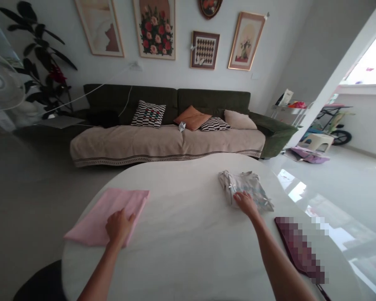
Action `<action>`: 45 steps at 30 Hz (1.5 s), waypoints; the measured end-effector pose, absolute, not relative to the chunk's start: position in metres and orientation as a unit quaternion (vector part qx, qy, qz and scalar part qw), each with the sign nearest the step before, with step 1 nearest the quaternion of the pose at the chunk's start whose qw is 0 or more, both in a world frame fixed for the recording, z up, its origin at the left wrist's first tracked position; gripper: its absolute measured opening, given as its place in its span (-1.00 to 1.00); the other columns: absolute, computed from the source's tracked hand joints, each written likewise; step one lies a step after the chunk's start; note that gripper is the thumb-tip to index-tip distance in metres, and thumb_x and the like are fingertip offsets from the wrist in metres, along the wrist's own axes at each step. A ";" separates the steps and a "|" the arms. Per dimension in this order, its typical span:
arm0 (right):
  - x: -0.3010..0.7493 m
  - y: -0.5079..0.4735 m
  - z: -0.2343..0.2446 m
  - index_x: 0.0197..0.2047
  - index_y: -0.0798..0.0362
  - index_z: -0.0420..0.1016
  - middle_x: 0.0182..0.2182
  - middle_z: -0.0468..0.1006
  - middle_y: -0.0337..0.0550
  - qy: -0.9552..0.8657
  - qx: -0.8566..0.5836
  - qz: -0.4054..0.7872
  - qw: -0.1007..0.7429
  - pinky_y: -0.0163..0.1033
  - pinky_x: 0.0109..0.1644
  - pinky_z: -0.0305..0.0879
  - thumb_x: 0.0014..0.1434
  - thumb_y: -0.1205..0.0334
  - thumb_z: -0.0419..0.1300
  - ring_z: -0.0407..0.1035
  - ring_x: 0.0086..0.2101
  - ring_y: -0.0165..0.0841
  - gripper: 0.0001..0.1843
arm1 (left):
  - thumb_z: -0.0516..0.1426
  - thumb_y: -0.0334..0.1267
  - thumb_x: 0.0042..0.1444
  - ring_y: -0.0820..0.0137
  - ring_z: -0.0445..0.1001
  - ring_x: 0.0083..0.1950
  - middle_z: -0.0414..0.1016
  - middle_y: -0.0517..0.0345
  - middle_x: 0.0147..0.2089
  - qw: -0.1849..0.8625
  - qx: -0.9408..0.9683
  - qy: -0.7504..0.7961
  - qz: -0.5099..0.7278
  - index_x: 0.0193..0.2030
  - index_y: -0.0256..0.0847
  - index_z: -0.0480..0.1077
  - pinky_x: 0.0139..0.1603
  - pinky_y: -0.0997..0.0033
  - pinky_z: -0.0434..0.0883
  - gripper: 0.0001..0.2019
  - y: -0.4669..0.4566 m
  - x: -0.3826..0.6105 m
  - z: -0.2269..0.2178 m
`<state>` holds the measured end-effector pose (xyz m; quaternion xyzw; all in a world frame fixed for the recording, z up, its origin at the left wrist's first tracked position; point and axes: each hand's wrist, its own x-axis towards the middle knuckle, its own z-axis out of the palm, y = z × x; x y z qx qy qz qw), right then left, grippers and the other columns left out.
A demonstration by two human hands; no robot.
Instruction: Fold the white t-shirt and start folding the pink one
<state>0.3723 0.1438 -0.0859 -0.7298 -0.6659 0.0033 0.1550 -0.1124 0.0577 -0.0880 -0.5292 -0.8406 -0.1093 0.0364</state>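
On the left of the white table (188,238), a folded pink cloth (97,215) lies flat. My left hand (118,228) rests on its right part, fingers bent and thumb apart, with no cloth visibly gripped. A folded light grey shirt (252,186) with a pale blue print lies at the far right of the tabletop. My right hand (246,202) touches its near left part, with the fingers lying over the fabric. The undersides of both hands are hidden.
A dark red, partly pixelated pouch-like thing (296,246) lies beside my right forearm. Beyond the table stands a green sofa (213,98) with cushions and a beige cover (144,144). A fan (1,81) stands at the left, a dark chair (42,282) at the lower left.
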 end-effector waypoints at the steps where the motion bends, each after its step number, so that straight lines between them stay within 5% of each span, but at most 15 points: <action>1: 0.355 0.134 -0.087 -0.04 0.19 0.39 -0.04 0.38 0.15 -0.671 -0.722 0.006 0.172 -0.04 0.09 0.10 0.20 0.23 -0.12 0.16 0.08 -0.15 -0.61 | -0.04 -0.16 0.12 0.09 0.33 -0.05 0.40 -0.14 -0.07 0.047 -0.526 -0.844 -0.099 -0.03 -0.32 0.34 -0.11 0.19 0.27 -0.63 0.050 -0.115 -0.090; 5: 0.260 0.069 -0.111 -0.07 0.22 0.40 -0.07 0.41 0.11 -0.713 -0.661 0.044 0.228 -0.19 0.07 0.17 0.16 0.27 -0.08 0.26 0.00 -0.25 -0.64 | -0.07 -0.32 0.13 0.23 0.37 -0.12 0.46 0.00 -0.18 0.020 -0.594 -0.797 -0.106 -0.18 -0.25 0.40 -0.16 0.33 0.26 -0.74 0.021 -0.085 -0.092; 10: 0.175 0.013 -0.124 0.07 0.11 0.29 -0.10 0.45 -0.06 -0.745 -0.604 0.101 0.265 -0.29 0.02 0.22 0.13 0.30 -0.04 0.30 -0.06 -0.35 -0.58 | -0.03 -0.33 0.09 0.39 0.43 -0.25 0.50 0.13 -0.29 -0.218 -0.738 -0.620 -0.151 -0.29 -0.18 0.43 -0.22 0.46 0.30 -0.79 -0.038 -0.019 -0.091; 13: 0.167 0.005 -0.106 0.16 0.14 0.19 -0.13 0.43 -0.02 -0.757 -0.594 0.174 0.211 -0.28 0.00 0.20 0.03 0.38 0.04 0.30 -0.10 -0.31 -0.43 | -0.03 -0.40 0.03 0.38 0.36 0.01 0.43 0.10 -0.01 -0.262 -0.770 -0.553 -0.179 -0.06 -0.14 0.39 0.01 0.42 0.27 -0.65 -0.051 -0.008 -0.090; 16: 0.172 -0.002 -0.087 -0.05 0.13 0.43 -0.24 0.44 -0.03 -0.768 -0.587 0.210 0.147 -0.34 -0.07 0.20 0.01 0.47 -0.01 0.32 -0.18 -0.34 -0.57 | -0.03 -0.49 -0.08 0.28 0.09 0.24 0.19 0.06 0.23 -0.187 -0.766 -0.600 -0.136 0.17 -0.16 0.20 0.20 0.20 0.07 -0.41 -0.033 -0.016 -0.084; 19: 0.177 -0.014 -0.077 -0.19 0.08 0.47 -0.26 0.44 -0.07 -0.772 -0.583 0.207 0.145 -0.40 -0.11 0.18 0.08 0.50 -0.10 0.32 -0.19 -0.40 -0.62 | -0.01 -0.42 -0.02 0.28 0.21 0.15 0.35 0.12 0.09 -0.181 -0.784 -0.588 -0.077 0.03 -0.05 0.33 0.18 0.08 0.02 -0.56 -0.010 -0.024 -0.075; 23: 0.184 -0.035 -0.069 -0.29 0.08 0.44 -0.28 0.46 -0.06 -0.771 -0.593 0.196 0.126 -0.33 -0.16 0.20 0.12 0.45 -0.10 0.33 -0.22 -0.35 -0.70 | -0.03 -0.37 0.05 0.37 0.35 -0.07 0.45 0.17 -0.21 -0.185 -0.813 -0.543 -0.095 -0.31 -0.10 0.43 0.08 0.24 0.12 -0.78 -0.009 -0.022 -0.065; 28: 0.201 -0.087 -0.021 -0.26 0.07 0.41 -0.06 0.42 -0.07 -0.810 -0.488 0.269 0.184 -0.31 -0.02 0.17 0.07 0.41 0.01 0.26 -0.05 -0.34 -0.79 | -0.05 -0.33 0.09 0.34 0.35 -0.13 0.44 0.10 -0.22 -0.189 -0.827 -0.504 -0.162 -0.31 -0.14 0.40 -0.03 0.34 0.23 -0.80 -0.049 -0.030 -0.049; 32: 0.213 -0.114 0.033 -0.17 -0.01 0.41 -0.35 0.52 -0.26 -0.822 -0.424 0.374 0.063 -0.47 -0.42 0.18 0.10 0.34 0.02 0.37 -0.39 -0.47 -0.76 | 0.01 -0.23 0.09 0.34 0.37 -0.12 0.46 0.13 -0.17 -0.233 -0.839 -0.457 -0.180 -0.19 -0.07 0.40 -0.05 0.38 0.27 -0.81 -0.081 -0.053 -0.027; 35: 0.219 -0.087 0.068 -0.42 0.03 0.44 -0.63 0.42 -0.37 -0.881 -0.374 0.288 -0.031 -0.46 -0.60 0.01 0.08 0.38 0.01 0.24 -0.64 -0.54 -0.80 | 0.04 -0.21 0.06 0.41 0.39 -0.35 0.45 0.24 -0.44 -0.237 -0.834 -0.486 -0.113 -0.40 -0.11 0.41 -0.30 0.50 0.27 -0.86 -0.072 -0.055 0.006; 37: 0.222 -0.053 0.094 -0.55 0.05 0.40 -0.72 0.33 -0.37 -0.883 -0.444 0.148 0.021 -0.43 -0.56 0.05 0.06 0.42 0.01 0.19 -0.68 -0.52 -0.76 | -0.01 -0.21 0.11 0.43 0.35 -0.47 0.38 0.27 -0.58 -0.169 -0.826 -0.517 -0.146 -0.50 -0.15 0.38 -0.36 0.50 0.23 -0.77 -0.050 -0.047 0.038; 39: 0.226 -0.021 0.125 -0.44 0.09 0.41 -0.60 0.42 -0.24 -0.845 -0.519 0.038 0.119 -0.36 -0.40 0.15 0.09 0.47 -0.06 0.28 -0.55 -0.45 -0.74 | -0.04 -0.20 0.15 0.42 0.35 -0.46 0.43 0.22 -0.53 -0.019 -0.777 -0.547 -0.310 -0.44 -0.18 0.39 -0.27 0.44 0.22 -0.75 -0.026 -0.036 0.075; 42: 0.233 0.004 0.166 -0.17 0.09 0.36 -0.31 0.48 -0.09 -0.720 -0.547 -0.179 0.387 -0.25 -0.18 0.17 0.10 0.45 -0.07 0.33 -0.28 -0.33 -0.72 | 0.03 -0.17 0.14 0.41 0.39 -0.36 0.49 0.14 -0.36 0.156 -0.662 -0.496 -0.539 -0.28 -0.19 0.42 -0.06 0.35 0.19 -0.80 0.000 -0.026 0.130; 45: 0.237 0.003 0.162 -0.08 0.06 0.31 -0.22 0.45 -0.10 -0.623 -0.504 -0.291 0.523 -0.22 -0.12 0.18 0.06 0.43 -0.05 0.30 -0.20 -0.29 -0.66 | 0.06 -0.16 0.13 0.42 0.39 -0.31 0.49 0.17 -0.34 0.183 -0.669 -0.437 -0.572 -0.26 -0.17 0.43 0.05 0.30 0.13 -0.82 0.009 -0.022 0.156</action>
